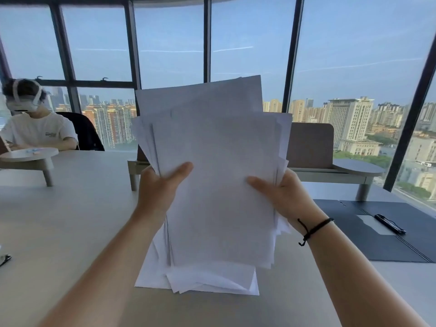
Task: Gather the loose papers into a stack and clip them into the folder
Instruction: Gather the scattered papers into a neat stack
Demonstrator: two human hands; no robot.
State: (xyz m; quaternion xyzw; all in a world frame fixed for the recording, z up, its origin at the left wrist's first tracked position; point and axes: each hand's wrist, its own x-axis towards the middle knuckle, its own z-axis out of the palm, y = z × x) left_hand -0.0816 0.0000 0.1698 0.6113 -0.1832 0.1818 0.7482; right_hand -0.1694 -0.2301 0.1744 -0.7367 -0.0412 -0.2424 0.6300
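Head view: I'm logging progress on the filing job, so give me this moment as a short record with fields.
papers: white sheets held upright, lower edges on the table, edges uneven and fanned
left hand: grips the papers' left side, thumb in front
right hand: grips the papers' right side, thumb in front; black cord on the wrist
folder: dark, open flat on the table to the right, apart from the papers
clip: black, lying on the folder
stage: papers gathered, not squared, not in the folder
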